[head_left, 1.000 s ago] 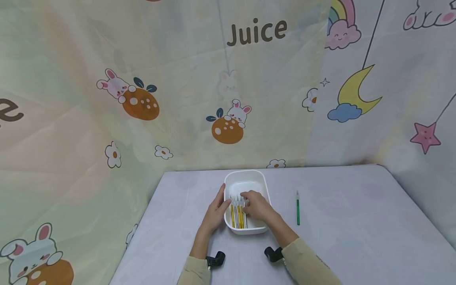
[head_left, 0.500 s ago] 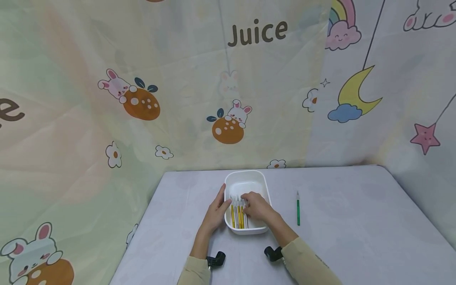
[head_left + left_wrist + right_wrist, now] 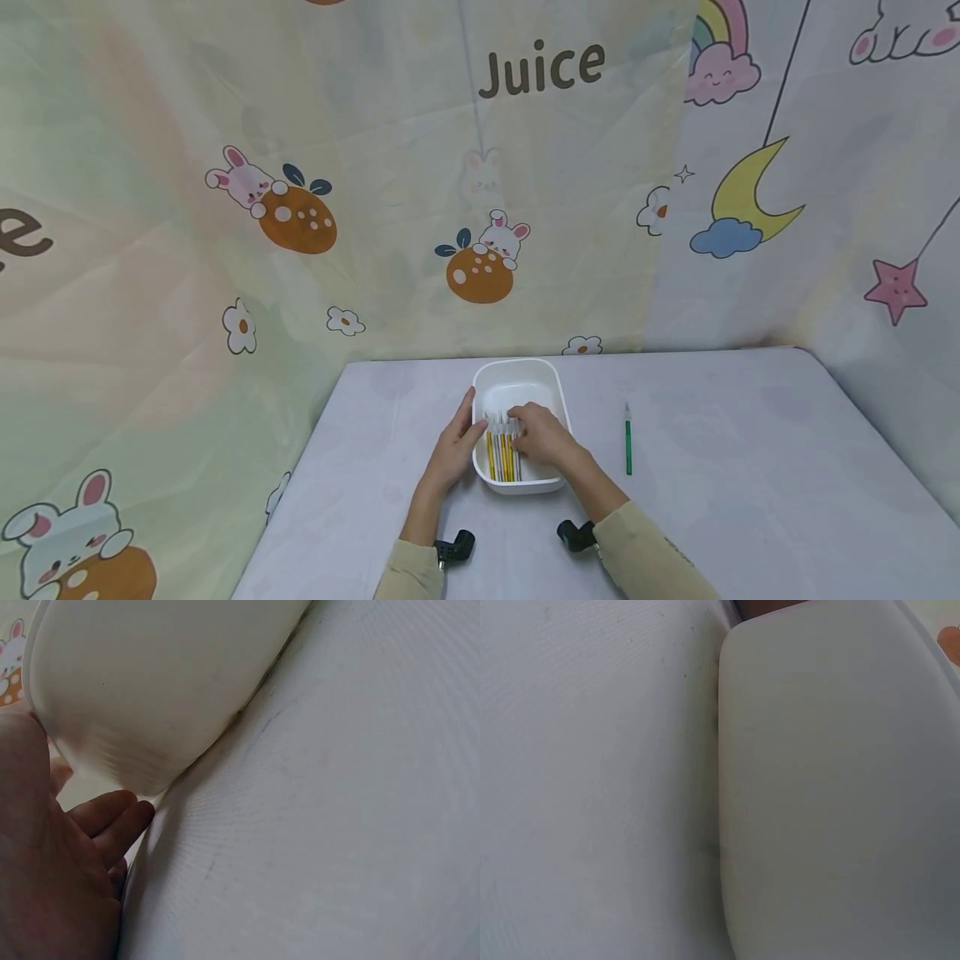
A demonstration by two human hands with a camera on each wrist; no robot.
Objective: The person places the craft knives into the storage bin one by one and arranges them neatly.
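Observation:
A white plastic box (image 3: 525,375) stands on the table with several slim pens (image 3: 502,454) side by side along its left half. Their bodies look yellow and white or silver, with clear ends pointing away. My left hand (image 3: 448,448) holds the box's left wall, thumb over the rim and fingers along the outside; in the left wrist view, fingertips (image 3: 142,814) lie low by its wall. Inside the box, my right hand (image 3: 546,435) bends its fingers and thumb around the rightmost pen, partly hiding it. The right wrist view shows only the box's outer wall (image 3: 840,780).
To the right of the box, a green pen (image 3: 627,446) with a clear end lies alone on the white-covered table (image 3: 735,483). A printed cloth (image 3: 405,250) hangs behind and at both sides. Black wrist cameras (image 3: 455,547) sit at both cuffs.
The rightmost pen under my right fingers has shifted very slightly toward the others. Both hands and the box otherwise keep their places.

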